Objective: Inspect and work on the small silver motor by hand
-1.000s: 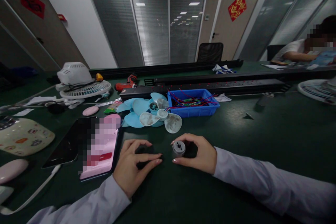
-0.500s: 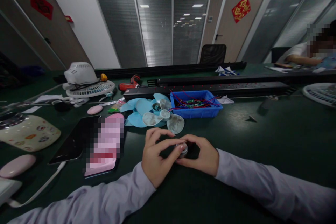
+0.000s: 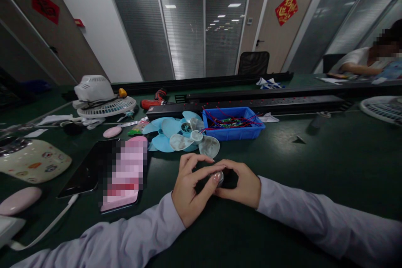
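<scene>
Your right hand (image 3: 240, 184) is curled around a small round metal motor (image 3: 219, 177) that sits low over the dark green counter (image 3: 314, 163), right in front of you. Only its silver face shows between your fingers; the rest is hidden in your grip. Your left hand (image 3: 190, 184) has closed in from the other side, thumb and fingertips pinching at that same silver face, so both hands are gripping the motor together and touching each other there.

Just beyond your hands lies a pile of fan blades (image 3: 184, 136), pale blue ones with clear ones on top. Beside them to the right stands a blue tray (image 3: 234, 132) holding red wires and small boards. To your left, two phones (image 3: 103, 167) lie flat side by side, one with a pink screen, with a white cable (image 3: 47, 228) running off toward you. Further left is a cream patterned cover (image 3: 33, 161), and behind it a white fan (image 3: 100, 98) lying on its grille. A red drill (image 3: 153, 100) rests near the long black power strip (image 3: 251, 104). Another person (image 3: 370, 60) sits at the far right.
</scene>
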The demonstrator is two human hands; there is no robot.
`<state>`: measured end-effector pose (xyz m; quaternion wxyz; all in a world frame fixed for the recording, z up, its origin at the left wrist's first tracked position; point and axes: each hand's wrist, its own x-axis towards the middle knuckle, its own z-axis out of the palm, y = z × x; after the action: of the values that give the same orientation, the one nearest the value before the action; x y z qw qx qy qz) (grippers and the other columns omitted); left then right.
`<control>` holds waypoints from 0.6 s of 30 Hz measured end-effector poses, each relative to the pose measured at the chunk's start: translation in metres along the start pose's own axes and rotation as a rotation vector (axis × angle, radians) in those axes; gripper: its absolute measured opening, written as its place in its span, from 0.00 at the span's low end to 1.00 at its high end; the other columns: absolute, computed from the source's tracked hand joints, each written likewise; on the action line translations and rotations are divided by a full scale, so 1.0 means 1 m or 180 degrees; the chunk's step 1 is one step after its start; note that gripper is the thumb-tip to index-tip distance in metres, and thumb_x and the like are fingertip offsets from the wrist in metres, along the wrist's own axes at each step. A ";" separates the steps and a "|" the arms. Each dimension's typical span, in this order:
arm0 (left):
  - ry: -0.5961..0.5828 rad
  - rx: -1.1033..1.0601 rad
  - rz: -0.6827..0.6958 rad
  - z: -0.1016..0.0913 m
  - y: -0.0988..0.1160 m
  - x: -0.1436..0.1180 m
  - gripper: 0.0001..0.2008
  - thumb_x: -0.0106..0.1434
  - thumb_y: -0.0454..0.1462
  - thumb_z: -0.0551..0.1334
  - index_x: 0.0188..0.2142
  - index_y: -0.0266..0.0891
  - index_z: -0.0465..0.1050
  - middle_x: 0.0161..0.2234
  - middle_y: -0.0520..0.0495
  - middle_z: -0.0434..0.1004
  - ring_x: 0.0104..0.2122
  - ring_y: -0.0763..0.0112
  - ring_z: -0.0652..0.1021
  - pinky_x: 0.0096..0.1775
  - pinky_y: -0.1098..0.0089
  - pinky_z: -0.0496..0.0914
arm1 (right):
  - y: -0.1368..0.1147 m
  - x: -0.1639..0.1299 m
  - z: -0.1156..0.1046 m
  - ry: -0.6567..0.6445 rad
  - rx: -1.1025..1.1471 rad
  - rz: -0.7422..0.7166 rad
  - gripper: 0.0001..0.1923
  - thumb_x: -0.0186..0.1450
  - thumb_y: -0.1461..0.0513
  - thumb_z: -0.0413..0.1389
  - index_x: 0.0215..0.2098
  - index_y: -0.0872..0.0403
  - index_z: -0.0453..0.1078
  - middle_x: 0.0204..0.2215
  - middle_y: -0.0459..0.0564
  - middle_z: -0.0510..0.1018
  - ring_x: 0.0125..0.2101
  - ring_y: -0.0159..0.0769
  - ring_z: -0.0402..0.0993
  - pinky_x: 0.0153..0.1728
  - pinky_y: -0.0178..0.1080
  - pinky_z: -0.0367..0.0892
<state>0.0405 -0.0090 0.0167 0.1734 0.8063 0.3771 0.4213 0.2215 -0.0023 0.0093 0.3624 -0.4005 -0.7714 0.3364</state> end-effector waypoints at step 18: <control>-0.0099 0.0975 -0.0273 -0.030 -0.035 -0.032 0.08 0.57 0.45 0.65 0.38 0.60 0.79 0.39 0.48 0.74 0.42 0.57 0.69 0.40 0.55 0.68 | -0.003 -0.001 -0.001 -0.0047 -0.0031 0.0181 0.20 0.51 0.59 0.67 0.42 0.52 0.73 0.36 0.47 0.79 0.36 0.38 0.75 0.37 0.39 0.68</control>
<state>-0.0112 -0.0118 -0.0046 0.0721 0.8129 0.4683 0.3386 0.2219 -0.0045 0.0118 0.3451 -0.4216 -0.7640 0.3458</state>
